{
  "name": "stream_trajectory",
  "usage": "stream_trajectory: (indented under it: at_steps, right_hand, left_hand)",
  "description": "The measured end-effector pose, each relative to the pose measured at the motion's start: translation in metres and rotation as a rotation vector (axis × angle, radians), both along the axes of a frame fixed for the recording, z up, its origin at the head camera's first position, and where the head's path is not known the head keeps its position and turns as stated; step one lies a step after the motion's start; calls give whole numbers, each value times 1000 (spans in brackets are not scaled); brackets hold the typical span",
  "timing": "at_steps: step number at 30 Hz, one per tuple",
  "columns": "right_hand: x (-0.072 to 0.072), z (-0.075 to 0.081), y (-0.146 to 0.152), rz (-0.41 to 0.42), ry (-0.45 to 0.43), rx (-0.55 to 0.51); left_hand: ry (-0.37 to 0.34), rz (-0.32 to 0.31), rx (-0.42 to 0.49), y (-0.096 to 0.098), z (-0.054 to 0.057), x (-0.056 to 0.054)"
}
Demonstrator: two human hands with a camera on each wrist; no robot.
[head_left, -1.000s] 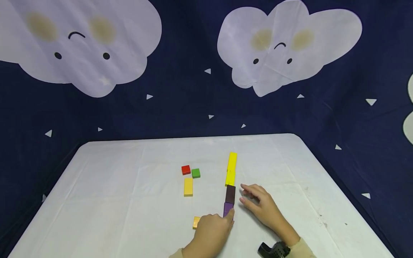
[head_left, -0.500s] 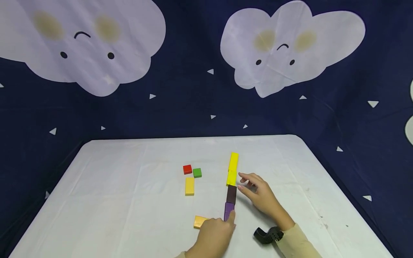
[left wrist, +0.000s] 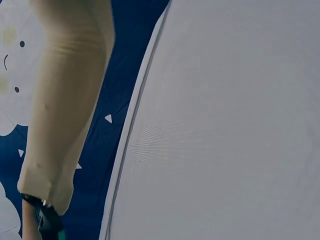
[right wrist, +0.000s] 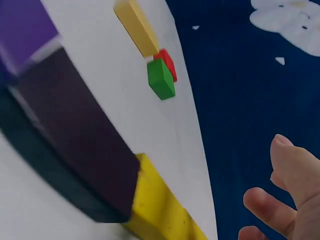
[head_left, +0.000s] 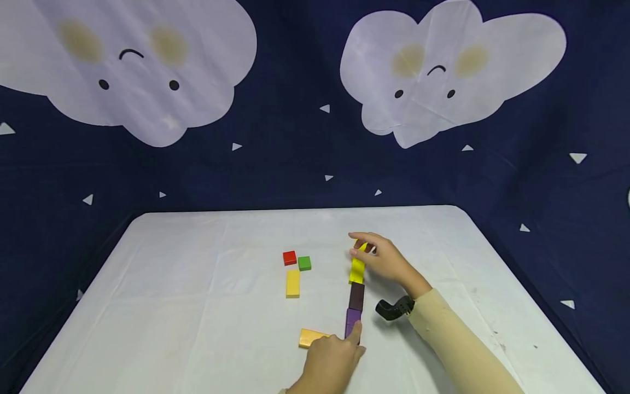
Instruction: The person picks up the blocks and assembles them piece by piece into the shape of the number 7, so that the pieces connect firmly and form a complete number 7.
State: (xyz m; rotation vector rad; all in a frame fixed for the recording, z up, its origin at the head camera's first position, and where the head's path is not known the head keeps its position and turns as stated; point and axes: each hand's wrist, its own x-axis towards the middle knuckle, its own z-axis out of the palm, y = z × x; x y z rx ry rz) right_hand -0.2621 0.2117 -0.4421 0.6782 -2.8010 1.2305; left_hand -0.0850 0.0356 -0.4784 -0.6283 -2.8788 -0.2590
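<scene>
In the head view a line of blocks runs away from me: a purple block (head_left: 352,322), a dark brown block (head_left: 356,296) and bright yellow block pieces (head_left: 357,270) at the far end. My left hand (head_left: 331,361) touches the near part of the purple block with an extended index finger. A golden block (head_left: 311,337) lies partly hidden behind that hand. Over the far yellow end hovers my right hand (head_left: 386,261), covering part of it. In the right wrist view its thumb and fingers (right wrist: 295,170) are spread apart with nothing between them.
Left of the line lie a red block (head_left: 289,258), a green block (head_left: 304,263) and a pale yellow block (head_left: 292,284) on the white table (head_left: 221,306). A dark blue cloth with clouds (head_left: 295,137) hangs behind. A black device (head_left: 395,308) sits on the right wrist.
My right hand has moved away from me, from beside the dark brown block to over the far yellow end. The left hand stays at the purple block.
</scene>
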Motion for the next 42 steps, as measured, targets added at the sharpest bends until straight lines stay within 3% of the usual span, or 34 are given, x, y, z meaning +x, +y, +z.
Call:
stream_trajectory:
  at_steps: [6,13,24,33,42]
  right_hand:
    - [-19,8,-11,17,-45,33]
    - [-32,16,-30,49,-93,99]
    - [-48,19,-54,142,-123,217]
    - [-48,11,-82,259,-181,307]
    - [-43,0,-99,326,-146,368]
  left_hand:
    - [35,12,58,-1,-3,2]
    - [-18,-10,82,-3,-3,-2]
    - [-107,-3,227,-7,-3,-6]
    - [-128,-27,282,-11,-7,-8]
    - [-50,-56,299,-13,-11,-8]
